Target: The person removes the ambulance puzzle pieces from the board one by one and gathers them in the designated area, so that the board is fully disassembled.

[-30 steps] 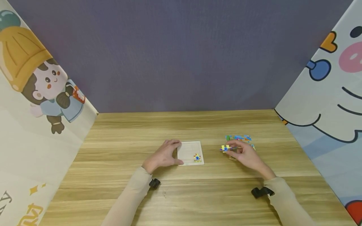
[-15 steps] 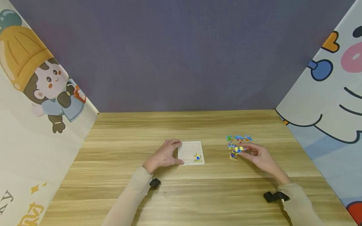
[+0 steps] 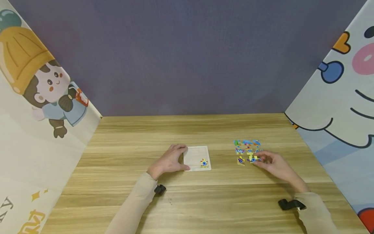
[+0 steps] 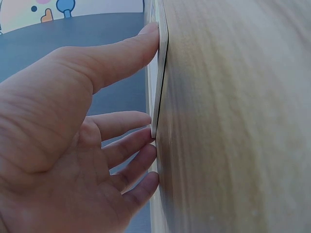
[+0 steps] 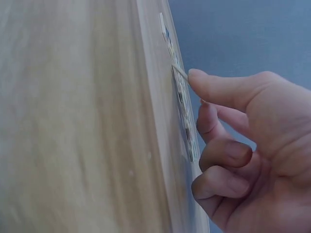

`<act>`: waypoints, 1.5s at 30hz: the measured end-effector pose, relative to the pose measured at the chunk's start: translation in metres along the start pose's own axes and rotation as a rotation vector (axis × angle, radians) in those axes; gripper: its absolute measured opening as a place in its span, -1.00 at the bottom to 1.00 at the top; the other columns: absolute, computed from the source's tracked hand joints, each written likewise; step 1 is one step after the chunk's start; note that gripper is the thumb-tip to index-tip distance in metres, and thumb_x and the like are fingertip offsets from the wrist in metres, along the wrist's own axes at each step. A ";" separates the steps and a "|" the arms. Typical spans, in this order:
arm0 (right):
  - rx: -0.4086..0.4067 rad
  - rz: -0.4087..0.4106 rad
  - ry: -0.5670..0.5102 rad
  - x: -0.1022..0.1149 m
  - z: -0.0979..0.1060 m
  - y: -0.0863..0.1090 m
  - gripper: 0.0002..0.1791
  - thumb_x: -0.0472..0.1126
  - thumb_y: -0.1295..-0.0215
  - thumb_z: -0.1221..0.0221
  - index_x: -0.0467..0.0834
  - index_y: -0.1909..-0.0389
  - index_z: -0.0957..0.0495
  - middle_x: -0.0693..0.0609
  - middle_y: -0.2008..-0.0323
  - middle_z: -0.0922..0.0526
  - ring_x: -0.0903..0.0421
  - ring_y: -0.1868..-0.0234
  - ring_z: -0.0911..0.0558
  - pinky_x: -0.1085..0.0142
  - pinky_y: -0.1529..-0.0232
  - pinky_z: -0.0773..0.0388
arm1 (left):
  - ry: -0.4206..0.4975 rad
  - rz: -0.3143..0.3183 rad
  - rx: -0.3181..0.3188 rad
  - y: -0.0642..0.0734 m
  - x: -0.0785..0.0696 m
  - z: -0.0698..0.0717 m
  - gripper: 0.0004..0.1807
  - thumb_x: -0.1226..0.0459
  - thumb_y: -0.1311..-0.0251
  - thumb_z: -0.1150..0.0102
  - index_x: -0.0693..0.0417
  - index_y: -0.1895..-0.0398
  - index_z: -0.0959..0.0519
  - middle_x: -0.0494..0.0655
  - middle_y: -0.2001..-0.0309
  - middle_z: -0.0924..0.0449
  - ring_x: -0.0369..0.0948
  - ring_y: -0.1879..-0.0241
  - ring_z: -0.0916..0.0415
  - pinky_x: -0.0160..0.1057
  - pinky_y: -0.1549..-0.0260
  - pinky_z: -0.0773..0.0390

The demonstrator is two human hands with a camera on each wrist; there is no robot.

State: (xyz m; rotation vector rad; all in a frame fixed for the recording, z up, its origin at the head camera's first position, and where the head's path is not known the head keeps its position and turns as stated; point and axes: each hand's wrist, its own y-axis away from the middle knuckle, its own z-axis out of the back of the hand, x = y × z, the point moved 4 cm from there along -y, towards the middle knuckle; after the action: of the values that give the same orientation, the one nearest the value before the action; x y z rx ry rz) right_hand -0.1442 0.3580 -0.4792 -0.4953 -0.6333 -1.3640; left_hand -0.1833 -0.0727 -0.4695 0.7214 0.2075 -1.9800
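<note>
My left hand (image 3: pixel 168 160) rests at the left side of a pale wooden puzzle tray (image 3: pixel 193 153), its fairly straight fingers at the far left corner and thumb on the near left one. A puzzle piece (image 3: pixel 204 163), yellow with a blue round, lies in the tray's near right corner. To the right, my right hand (image 3: pixel 277 167) pinches another yellow and blue puzzle piece (image 5: pixel 181 72) between thumb and index finger. This piece is tilted, its lower edge close to the table, in the right wrist view. The other fingers of that hand are curled.
Several colourful puzzle pieces (image 3: pixel 246 142) lie in loose rows beyond the right hand. One separate piece (image 3: pixel 241 161) lies left of the held one. The wooden table (image 3: pixel 187 201) ends at a dark back panel (image 3: pixel 187 65), with printed panels at both sides.
My right hand has moved right and toward me with the pinched puzzle piece, lowering it beside the other pieces and uncovering several of them. My left hand and the tray stay put.
</note>
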 end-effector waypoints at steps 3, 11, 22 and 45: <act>0.034 -0.009 -0.018 -0.003 -0.001 0.000 -0.50 -0.03 -0.39 -0.42 -0.24 -0.21 -0.67 0.09 0.38 -0.60 0.27 0.45 -0.41 0.37 0.48 -0.36 | -0.002 0.002 0.004 0.000 0.000 0.000 -0.02 0.02 -0.20 -0.57 0.17 -0.61 -0.33 0.04 -0.64 -0.25 0.09 -0.64 -0.12 0.13 -0.63 -0.22; 0.078 0.004 -0.033 -0.008 -0.002 -0.001 -0.46 -0.03 -0.43 -0.39 -0.28 -0.28 -0.63 0.07 0.40 -0.60 0.28 0.47 -0.41 0.37 0.50 -0.35 | 0.000 0.002 0.001 -0.001 0.000 0.000 -0.02 0.02 -0.19 -0.57 0.17 -0.60 -0.34 0.04 -0.64 -0.25 0.10 -0.64 -0.12 0.13 -0.63 -0.21; 0.050 -0.029 -0.025 -0.003 -0.002 -0.002 -0.51 -0.01 -0.43 -0.39 -0.22 -0.23 -0.66 0.05 0.38 -0.62 0.26 0.46 -0.43 0.36 0.47 -0.38 | -0.005 -0.003 0.001 0.000 0.000 0.001 -0.02 0.01 -0.20 -0.57 0.18 -0.60 -0.33 0.05 -0.64 -0.26 0.10 -0.63 -0.13 0.12 -0.63 -0.23; 0.090 0.114 -0.077 0.048 -0.041 -0.023 -0.66 -0.08 -0.41 -0.40 -0.16 -0.10 -0.74 0.13 0.43 -0.66 0.27 0.49 -0.44 0.39 0.42 -0.43 | -0.005 -0.008 -0.010 0.000 0.000 0.000 -0.02 0.01 -0.18 -0.58 0.19 -0.59 -0.35 0.07 -0.63 -0.26 0.11 -0.63 -0.14 0.13 -0.63 -0.22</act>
State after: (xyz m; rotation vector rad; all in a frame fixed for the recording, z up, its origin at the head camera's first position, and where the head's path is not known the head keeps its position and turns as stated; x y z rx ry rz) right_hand -0.1580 0.2921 -0.4775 -0.5057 -0.7156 -1.2084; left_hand -0.1831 -0.0729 -0.4690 0.7101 0.2178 -1.9871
